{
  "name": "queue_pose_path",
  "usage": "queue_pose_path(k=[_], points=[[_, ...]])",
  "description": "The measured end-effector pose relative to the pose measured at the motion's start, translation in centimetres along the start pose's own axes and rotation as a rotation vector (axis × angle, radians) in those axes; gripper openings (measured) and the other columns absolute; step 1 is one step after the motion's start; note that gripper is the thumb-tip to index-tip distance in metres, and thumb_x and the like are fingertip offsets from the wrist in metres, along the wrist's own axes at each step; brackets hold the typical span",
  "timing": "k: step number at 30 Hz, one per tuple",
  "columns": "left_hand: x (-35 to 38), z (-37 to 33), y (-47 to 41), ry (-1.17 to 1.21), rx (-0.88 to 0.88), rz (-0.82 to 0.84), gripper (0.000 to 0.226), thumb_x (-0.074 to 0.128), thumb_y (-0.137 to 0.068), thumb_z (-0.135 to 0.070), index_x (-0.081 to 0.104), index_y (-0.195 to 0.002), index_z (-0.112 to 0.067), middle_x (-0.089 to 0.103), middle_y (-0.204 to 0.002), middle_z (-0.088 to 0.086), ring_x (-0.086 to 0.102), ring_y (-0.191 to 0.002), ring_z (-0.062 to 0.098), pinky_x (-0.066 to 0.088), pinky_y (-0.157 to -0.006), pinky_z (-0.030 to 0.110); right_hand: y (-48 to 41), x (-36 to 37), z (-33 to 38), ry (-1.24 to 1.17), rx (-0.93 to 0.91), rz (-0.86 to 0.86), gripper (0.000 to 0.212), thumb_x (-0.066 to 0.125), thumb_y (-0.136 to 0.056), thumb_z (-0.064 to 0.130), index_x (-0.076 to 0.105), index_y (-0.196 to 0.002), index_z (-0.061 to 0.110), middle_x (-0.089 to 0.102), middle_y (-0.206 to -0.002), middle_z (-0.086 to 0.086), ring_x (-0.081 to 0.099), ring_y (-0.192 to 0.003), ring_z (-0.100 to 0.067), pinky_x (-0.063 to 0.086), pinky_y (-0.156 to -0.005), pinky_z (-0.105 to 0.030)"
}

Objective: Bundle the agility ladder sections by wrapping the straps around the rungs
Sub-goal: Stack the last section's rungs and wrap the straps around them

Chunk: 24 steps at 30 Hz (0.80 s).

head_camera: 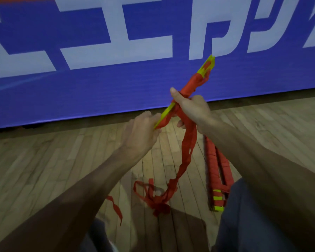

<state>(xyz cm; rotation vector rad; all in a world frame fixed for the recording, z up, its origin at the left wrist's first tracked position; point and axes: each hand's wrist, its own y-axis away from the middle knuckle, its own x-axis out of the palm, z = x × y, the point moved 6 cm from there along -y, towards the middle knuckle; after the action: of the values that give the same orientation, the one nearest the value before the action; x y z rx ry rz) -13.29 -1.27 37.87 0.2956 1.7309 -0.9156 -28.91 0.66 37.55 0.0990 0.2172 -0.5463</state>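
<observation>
A stack of yellow ladder rungs [205, 69] slants up to the right in mid-air, its upper half wound in red strap. My left hand [141, 130] grips the lower end of the stack. My right hand [193, 108] holds the middle of the stack together with the red strap [186, 151]. From there the strap hangs down loose and ends in a tangled heap on the floor between my knees.
Two wrapped ladder bundles [217, 171], red with yellow ends, lie on the wooden floor by my right leg. A blue banner [98, 84] with large white letters stands along the floor just ahead. My knees fill the lower corners.
</observation>
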Motion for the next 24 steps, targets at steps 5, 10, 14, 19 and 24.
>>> queue_pose_path(k=[5, 10, 14, 19, 24], points=[[1.4, -1.2, 0.4, 0.199, 0.080, 0.104, 0.031, 0.068, -0.087, -0.031, 0.066, -0.118, -0.029, 0.053, -0.091, -0.004, 0.055, -0.081, 0.012, 0.051, -0.072, 0.034, -0.5, -0.3, -0.5, -0.027, 0.034, -0.003, 0.041, 0.058, -0.095, 0.044, 0.061, -0.087, 0.004, 0.070, -0.075, -0.017, 0.069, -0.051, -0.024, 0.052, -0.047, -0.029], [1.8, 0.3, -0.5, 0.764, -0.171, 0.207, 0.035, 0.070, -0.088, -0.027, 0.066, -0.122, -0.028, 0.061, -0.108, -0.001, 0.061, -0.097, 0.011, 0.053, -0.089, 0.032, -0.8, -1.6, 0.4, -0.073, -0.017, -0.028, 0.038, 0.056, -0.098, 0.034, 0.064, -0.082, 0.000, 0.068, -0.069, -0.016, 0.065, -0.045, -0.019, 0.053, -0.045, -0.027], [1.5, 1.7, -0.5, 1.220, -0.369, 0.307, 0.025, 0.064, -0.090, -0.016, 0.069, -0.114, -0.020, 0.072, -0.107, 0.004, 0.069, -0.099, 0.020, 0.056, -0.083, 0.036, -0.7, -1.9, 1.4, -0.195, -0.107, 0.077, 0.040, 0.051, -0.101, 0.028, 0.062, -0.079, -0.003, 0.065, -0.062, -0.015, 0.063, -0.044, -0.018, 0.050, -0.045, -0.026], [1.5, 2.7, 0.2, 1.506, -0.434, 0.502, 0.036, 0.059, -0.089, -0.020, 0.062, -0.124, -0.013, 0.067, -0.111, 0.013, 0.069, -0.088, 0.022, 0.056, -0.067, 0.030, -0.1, -1.7, 2.8, -0.376, -0.204, 0.231, 0.043, 0.037, -0.105, 0.034, 0.061, -0.096, -0.001, 0.068, -0.101, -0.031, 0.057, -0.060, -0.028, 0.043, -0.048, -0.026], [3.2, -0.1, 2.5, 1.794, -0.245, 1.082, 0.068, 0.037, -0.094, -0.052, 0.040, -0.146, -0.008, 0.046, -0.141, 0.029, 0.047, -0.128, 0.047, 0.042, -0.103, 0.053, 1.1, -0.8, 3.6, -0.419, -0.220, 0.332, 0.044, 0.032, -0.106, 0.033, 0.060, -0.097, 0.001, 0.074, -0.093, -0.014, 0.052, -0.045, -0.011, 0.038, -0.047, -0.025]])
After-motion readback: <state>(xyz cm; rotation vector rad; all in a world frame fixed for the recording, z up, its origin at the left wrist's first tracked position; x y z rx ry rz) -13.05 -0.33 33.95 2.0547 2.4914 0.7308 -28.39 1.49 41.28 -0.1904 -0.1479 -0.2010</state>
